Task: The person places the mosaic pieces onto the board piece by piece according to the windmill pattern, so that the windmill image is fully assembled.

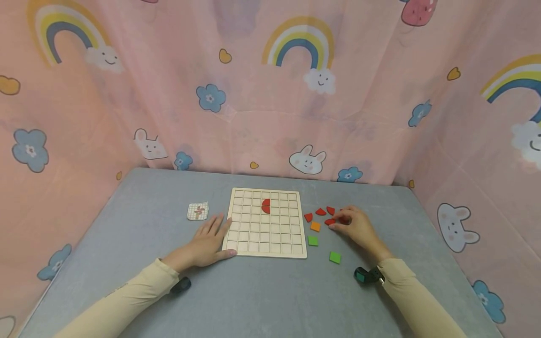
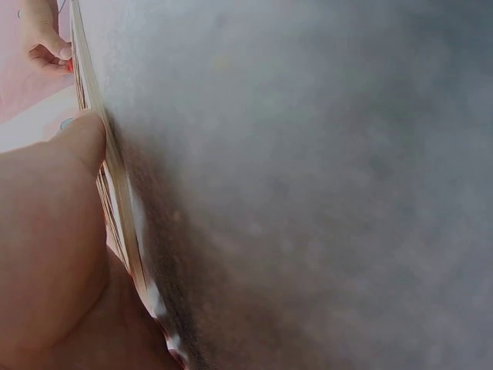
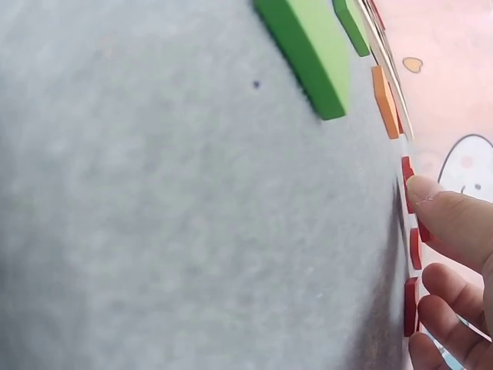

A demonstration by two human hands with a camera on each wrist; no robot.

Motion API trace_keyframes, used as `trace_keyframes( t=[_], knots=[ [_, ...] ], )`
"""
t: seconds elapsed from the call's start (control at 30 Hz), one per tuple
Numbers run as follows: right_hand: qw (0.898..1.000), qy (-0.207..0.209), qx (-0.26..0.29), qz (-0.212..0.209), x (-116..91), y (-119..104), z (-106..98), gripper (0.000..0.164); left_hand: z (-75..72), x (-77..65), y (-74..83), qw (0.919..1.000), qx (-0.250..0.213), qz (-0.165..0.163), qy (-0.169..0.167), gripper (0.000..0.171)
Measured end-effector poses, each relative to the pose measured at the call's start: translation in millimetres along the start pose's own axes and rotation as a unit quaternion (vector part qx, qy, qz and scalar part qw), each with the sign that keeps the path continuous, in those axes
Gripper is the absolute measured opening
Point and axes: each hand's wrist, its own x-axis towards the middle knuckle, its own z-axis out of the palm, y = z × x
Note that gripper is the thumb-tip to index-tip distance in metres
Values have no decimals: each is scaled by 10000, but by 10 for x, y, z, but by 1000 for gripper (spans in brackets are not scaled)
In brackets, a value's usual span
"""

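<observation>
A square wooden grid board lies flat on the table, with two red quarter-circle pieces side by side in its upper middle cells. My left hand rests along the board's left side with fingers spread, the thumb at its lower left corner. To the right of the board, my right hand pinches a red quarter-circle piece between thumb and index finger, low at the table. In the right wrist view the thumb touches that piece's edge; the index fingertip is hidden there. More red pieces lie around this hand.
An orange square and two green squares, one nearer the board and one closer to me, lie right of the board. A small pattern card sits at its left. Patterned pink curtains surround the grey table.
</observation>
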Motion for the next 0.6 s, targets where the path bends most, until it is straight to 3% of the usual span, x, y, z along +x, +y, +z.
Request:
trace_keyframes(
  t=[0.37,0.6],
  knots=[
    [9997,-130,-32,211,84,-95,2,28,2,-1,-1,10000,24,20,38,96],
    [9999,-111,-4,47,184,-190,64,31,-7,-2,1,10000,13,13,-17,96]
  ],
)
